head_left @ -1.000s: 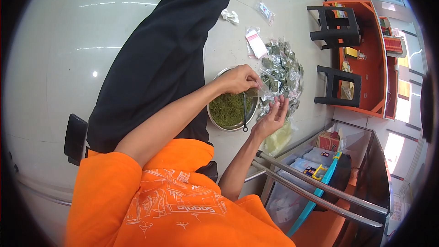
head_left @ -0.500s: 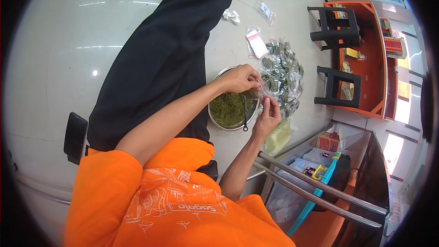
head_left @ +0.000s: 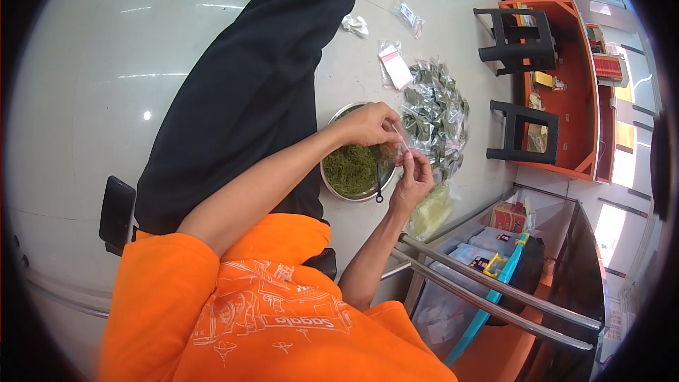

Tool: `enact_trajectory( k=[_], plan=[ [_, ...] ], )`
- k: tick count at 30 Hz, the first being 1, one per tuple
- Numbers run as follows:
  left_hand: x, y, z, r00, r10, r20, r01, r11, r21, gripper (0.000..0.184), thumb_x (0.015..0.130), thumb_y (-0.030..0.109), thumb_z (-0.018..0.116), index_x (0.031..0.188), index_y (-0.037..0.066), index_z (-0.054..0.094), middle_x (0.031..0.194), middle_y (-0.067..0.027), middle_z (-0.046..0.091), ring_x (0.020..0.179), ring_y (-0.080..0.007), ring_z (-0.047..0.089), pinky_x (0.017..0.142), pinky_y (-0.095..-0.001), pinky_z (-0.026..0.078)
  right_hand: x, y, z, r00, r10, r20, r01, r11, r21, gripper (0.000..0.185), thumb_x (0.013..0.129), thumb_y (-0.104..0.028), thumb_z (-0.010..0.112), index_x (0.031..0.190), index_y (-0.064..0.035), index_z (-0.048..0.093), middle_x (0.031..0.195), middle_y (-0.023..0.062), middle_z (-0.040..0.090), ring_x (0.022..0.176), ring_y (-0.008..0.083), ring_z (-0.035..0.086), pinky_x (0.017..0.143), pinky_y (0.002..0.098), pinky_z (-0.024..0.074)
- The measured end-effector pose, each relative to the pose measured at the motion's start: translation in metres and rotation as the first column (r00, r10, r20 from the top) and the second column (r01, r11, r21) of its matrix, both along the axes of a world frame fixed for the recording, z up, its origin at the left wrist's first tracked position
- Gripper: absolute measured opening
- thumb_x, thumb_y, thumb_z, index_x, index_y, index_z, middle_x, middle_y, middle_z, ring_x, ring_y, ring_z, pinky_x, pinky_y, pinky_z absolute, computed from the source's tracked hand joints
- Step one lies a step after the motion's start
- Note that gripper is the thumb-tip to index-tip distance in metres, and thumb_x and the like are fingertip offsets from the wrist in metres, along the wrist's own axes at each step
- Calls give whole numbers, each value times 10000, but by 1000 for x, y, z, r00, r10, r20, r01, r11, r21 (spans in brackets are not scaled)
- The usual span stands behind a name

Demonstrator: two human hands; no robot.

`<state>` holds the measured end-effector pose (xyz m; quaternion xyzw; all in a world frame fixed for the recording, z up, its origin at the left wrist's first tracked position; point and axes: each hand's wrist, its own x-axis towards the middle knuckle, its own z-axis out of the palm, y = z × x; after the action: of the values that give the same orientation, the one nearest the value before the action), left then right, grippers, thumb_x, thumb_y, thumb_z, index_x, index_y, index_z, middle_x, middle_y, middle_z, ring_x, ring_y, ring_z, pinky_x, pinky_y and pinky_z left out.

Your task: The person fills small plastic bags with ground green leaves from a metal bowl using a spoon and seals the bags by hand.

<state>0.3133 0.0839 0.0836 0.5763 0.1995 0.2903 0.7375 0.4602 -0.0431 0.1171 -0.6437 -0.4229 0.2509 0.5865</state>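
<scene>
My left hand (head_left: 371, 124) and my right hand (head_left: 416, 175) pinch a small clear plastic bag (head_left: 400, 139) between them, one at each end of its edge. Something greenish shows low in the bag, partly hidden by my fingers. Below my left hand stands a round metal bowl (head_left: 338, 193) of shredded green leaf (head_left: 349, 170). A black-handled utensil (head_left: 380, 182) with a ring at its end leans over the bowl's rim; its working end is hidden. Just beyond my hands lies a pile of filled clear bags (head_left: 435, 113) with dark green contents.
A yellow-green plastic bag (head_left: 430, 213) lies right of my right wrist. A pack of flat bags (head_left: 395, 67), another packet (head_left: 409, 18) and crumpled tissue (head_left: 356, 25) are on the floor. Black stools (head_left: 523, 134) and a metal-railed case (head_left: 509, 290) stand to the right.
My fingers have drawn slightly closer together, and the bag's edge now runs in a straighter line between them. The bowl and the pile of bags stay put.
</scene>
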Motion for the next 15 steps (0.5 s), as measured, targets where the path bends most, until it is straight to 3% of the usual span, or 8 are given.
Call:
enact_trajectory(
  k=[6,10,15],
  plan=[
    [2,-2,-4,999,4,52,-9,995,95,189,821,133,756,947,-6,729,868,-87,737,834,-163,710,771,-300,552,2,-4,-5,999,38,25,-39,998,43,66,912,21,662,976,33,661,906,112,680,727,150,630,671,259,499],
    [-1,-4,1,1000,-25,-19,28,979,200,206,806,149,762,931,-10,722,854,-108,732,813,-170,700,772,-309,551,2,-4,-9,997,69,19,-70,995,64,74,909,31,657,982,39,662,909,114,678,720,146,629,659,250,496],
    [2,-3,-5,998,55,25,-60,941,333,234,813,182,748,923,-21,712,847,-156,724,797,-221,702,761,-331,549,-9,-4,-3,998,21,-55,-23,999,-35,97,910,6,676,998,46,663,876,81,683,723,119,623,647,236,482]
  ],
)
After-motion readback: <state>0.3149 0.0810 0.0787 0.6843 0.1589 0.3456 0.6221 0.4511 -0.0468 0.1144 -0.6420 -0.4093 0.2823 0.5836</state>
